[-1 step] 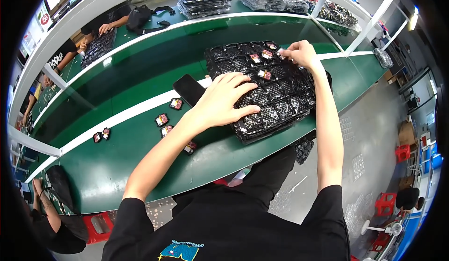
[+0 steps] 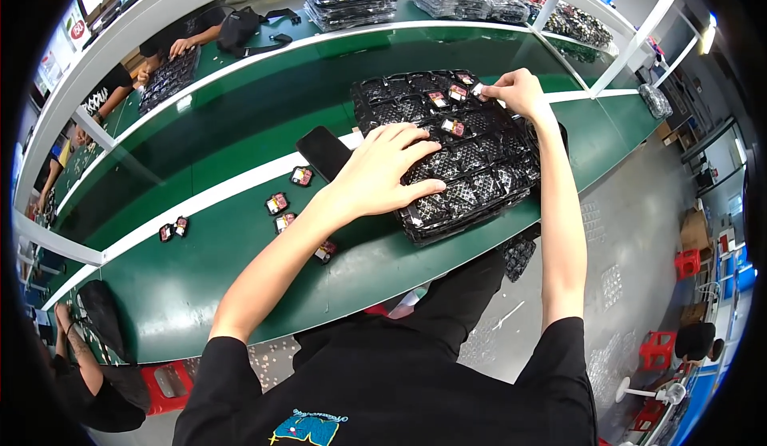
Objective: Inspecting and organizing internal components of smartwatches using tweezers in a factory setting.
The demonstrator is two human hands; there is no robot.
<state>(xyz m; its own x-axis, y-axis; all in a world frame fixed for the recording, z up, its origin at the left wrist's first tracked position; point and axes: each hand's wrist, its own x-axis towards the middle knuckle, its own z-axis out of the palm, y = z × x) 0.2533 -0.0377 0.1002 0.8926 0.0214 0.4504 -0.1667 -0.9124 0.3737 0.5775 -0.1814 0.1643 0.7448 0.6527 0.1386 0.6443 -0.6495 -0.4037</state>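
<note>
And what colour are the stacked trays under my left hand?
The trays are black, shown best in the head view.

Camera view shifted by barely visible amount.

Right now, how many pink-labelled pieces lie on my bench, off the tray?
6 pieces: two far left, three just left of the left forearm, one right of it, partly covered; more may hide.
</note>
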